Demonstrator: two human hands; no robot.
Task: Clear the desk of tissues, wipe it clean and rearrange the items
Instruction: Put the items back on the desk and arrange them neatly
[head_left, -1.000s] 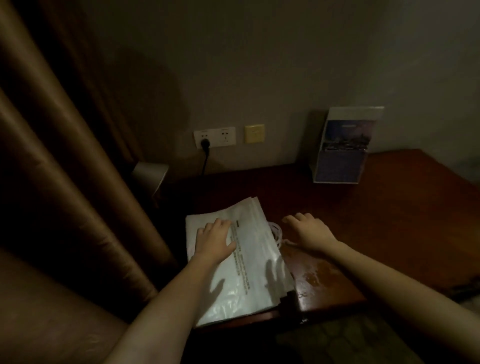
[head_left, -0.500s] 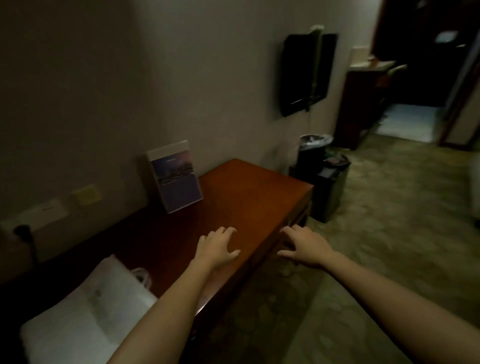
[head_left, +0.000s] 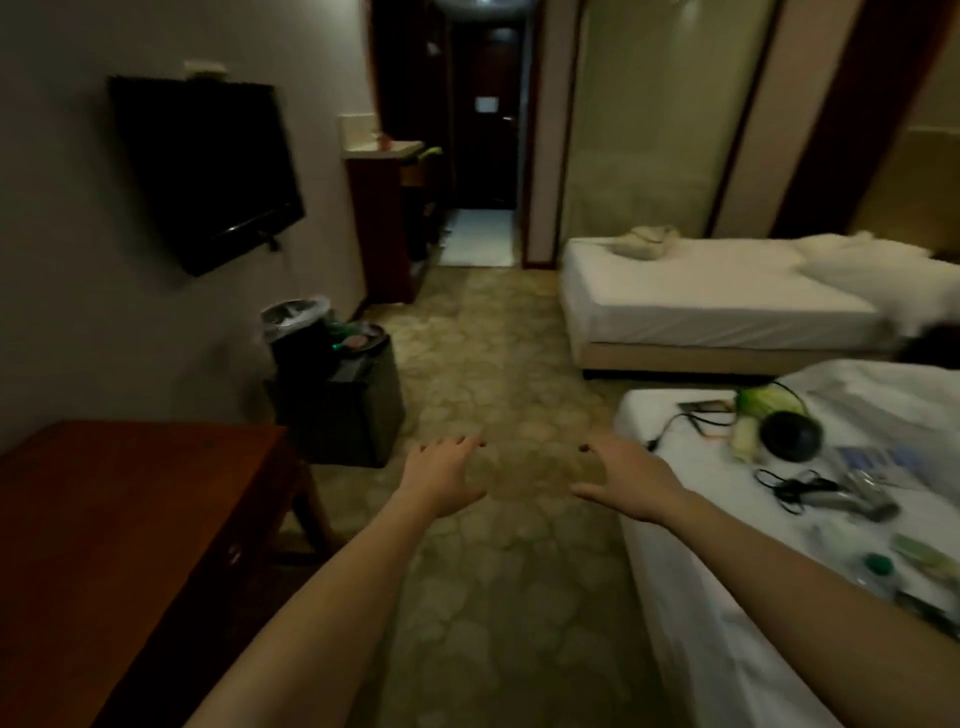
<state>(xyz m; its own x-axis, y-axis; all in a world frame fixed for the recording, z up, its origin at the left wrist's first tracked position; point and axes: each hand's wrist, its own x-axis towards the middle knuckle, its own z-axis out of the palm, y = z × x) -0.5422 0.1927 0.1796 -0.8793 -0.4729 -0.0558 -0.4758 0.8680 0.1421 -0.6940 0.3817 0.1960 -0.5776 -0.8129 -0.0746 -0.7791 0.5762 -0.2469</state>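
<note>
The reddish wooden desk (head_left: 119, 499) fills the lower left, and only its bare right end shows. My left hand (head_left: 441, 478) hovers over the carpet just right of the desk corner, fingers spread, holding nothing. To its right my right hand (head_left: 628, 483) hangs near the edge of the near bed, fingers spread too, empty. No tissues are in sight.
A lined waste bin (head_left: 296, 332) and a dark box bin (head_left: 348, 400) stand by the wall past the desk. A TV (head_left: 208, 166) hangs on the wall. The near bed (head_left: 675, 545) carries cables, a black round object and several small items. A second bed (head_left: 701, 296) lies beyond.
My view has swung right, from the desk's left end with the plastic bag to the room. Both hands have left the desk and now hover over the carpet.
</note>
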